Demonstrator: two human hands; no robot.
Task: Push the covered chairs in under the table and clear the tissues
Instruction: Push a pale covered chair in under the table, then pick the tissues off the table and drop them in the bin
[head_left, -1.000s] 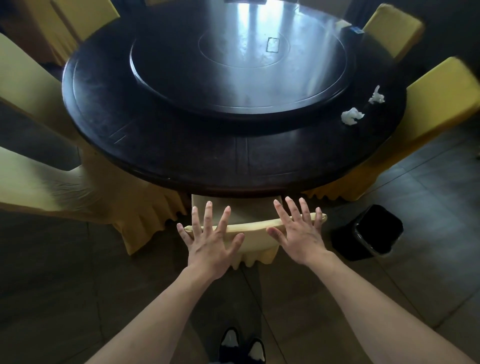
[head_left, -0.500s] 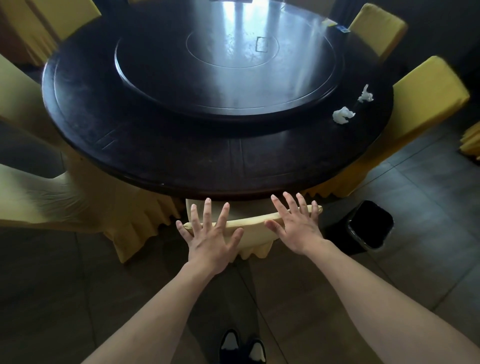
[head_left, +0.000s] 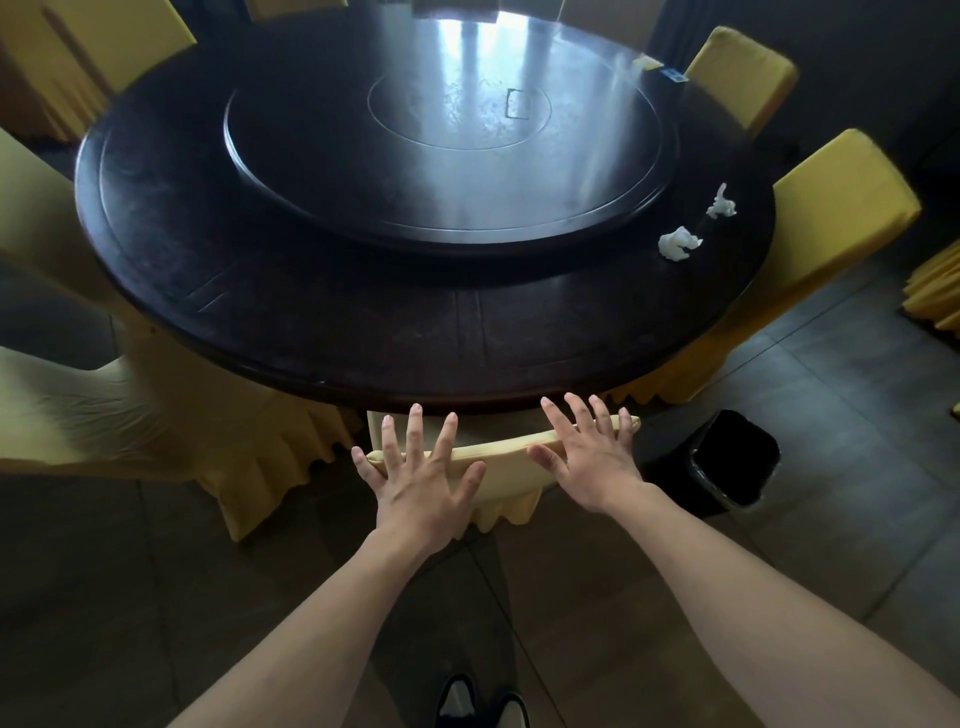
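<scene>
A yellow-covered chair (head_left: 511, 460) stands right in front of me, its seat tucked beneath the round dark table (head_left: 363, 338). My left hand (head_left: 418, 478) and my right hand (head_left: 592, 457) lie flat on the top of its backrest, fingers spread, holding nothing. Two crumpled white tissues rest on the table's right side: one nearer me (head_left: 678, 242), one a little farther back (head_left: 722, 205). More yellow-covered chairs ring the table, one at the right (head_left: 841, 202) and one at the left (head_left: 130, 415).
A black waste bin (head_left: 727, 457) stands on the tiled floor just right of the chair. A large turntable (head_left: 447, 150) fills the table's middle. Another yellow chair (head_left: 743, 73) is at the back right. My shoes (head_left: 480, 701) show at the bottom.
The chair has slid a little farther in under the table, with both hands staying flat on its backrest. My view has moved closer to the table.
</scene>
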